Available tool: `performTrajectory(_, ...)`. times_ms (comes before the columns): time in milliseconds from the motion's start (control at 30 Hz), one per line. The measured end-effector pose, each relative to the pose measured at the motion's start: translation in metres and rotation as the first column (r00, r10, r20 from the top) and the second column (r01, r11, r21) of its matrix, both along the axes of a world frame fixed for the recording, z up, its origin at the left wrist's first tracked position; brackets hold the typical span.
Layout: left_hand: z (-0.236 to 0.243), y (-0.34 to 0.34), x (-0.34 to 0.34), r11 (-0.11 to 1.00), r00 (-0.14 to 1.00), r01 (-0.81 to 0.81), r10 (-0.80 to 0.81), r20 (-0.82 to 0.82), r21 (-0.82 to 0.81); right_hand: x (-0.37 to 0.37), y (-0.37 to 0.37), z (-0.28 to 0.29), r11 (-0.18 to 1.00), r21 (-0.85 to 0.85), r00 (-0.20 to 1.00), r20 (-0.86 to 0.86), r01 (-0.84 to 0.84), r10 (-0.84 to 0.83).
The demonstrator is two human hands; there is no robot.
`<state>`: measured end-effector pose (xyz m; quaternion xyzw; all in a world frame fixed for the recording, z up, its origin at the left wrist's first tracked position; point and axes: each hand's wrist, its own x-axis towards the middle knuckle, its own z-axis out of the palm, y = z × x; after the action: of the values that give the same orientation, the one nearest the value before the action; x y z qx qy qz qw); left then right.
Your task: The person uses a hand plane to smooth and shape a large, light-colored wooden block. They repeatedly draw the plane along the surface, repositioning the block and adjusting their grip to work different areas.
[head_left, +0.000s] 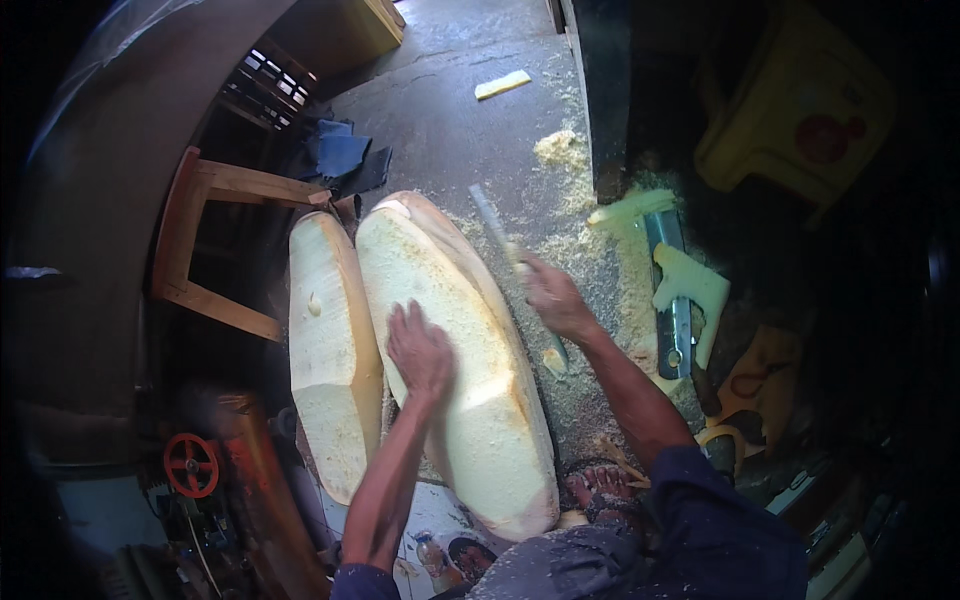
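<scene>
Two long cream foam blocks, shaped like padded seats, lie side by side on the floor. My left hand [420, 350] rests on the top of the right foam block [440, 300], fingers stretched out and holding nothing. The left foam block [325, 350] lies close beside it, with a small scrap on top. In my right hand [556, 300] is a long, thin, flat blade [489, 213], its tip pointing away from me. The blade is off the foam's right side, above the crumb-strewn floor. Its exact kind and its grip are partly hidden by my fingers.
Foam crumbs [565, 152] cover the floor to the right, and a yellowish strip [502, 84] lies farther off. At left stands a wooden frame [230, 183] near blue cloth [342, 152]. A metal channel [672, 335] with foam offcuts [690, 283] and a yellow plastic chair [800, 110] are at right.
</scene>
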<state>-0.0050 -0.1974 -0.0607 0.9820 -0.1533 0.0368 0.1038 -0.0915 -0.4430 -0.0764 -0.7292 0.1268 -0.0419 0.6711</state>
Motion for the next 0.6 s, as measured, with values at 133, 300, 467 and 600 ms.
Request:
performTrajectory(133,0.025,-0.054,-0.125,0.964,0.953,0.264,-0.254,-0.168,0.043,-0.085,-0.027,0.005,0.602,0.790,0.987,-0.019,0.113,-0.160)
performTrajectory(300,-0.012,-0.057,-0.228,0.842,0.920,0.393,-0.353,-0.174,0.370,-0.196,-0.017,-0.010,0.778,0.541,0.794,-0.601,0.319,0.092)
performTrajectory(467,-0.032,-0.013,-0.240,0.876,0.988,0.151,-0.153,-0.032,0.459,-0.231,0.001,-0.013,0.974,0.223,0.852,-0.518,0.047,0.078)
performTrajectory(600,-0.024,-0.015,-0.246,0.898,0.997,0.069,-0.072,-0.010,0.435,-0.189,-0.004,0.005,0.955,0.267,0.953,-0.300,0.131,-0.047)
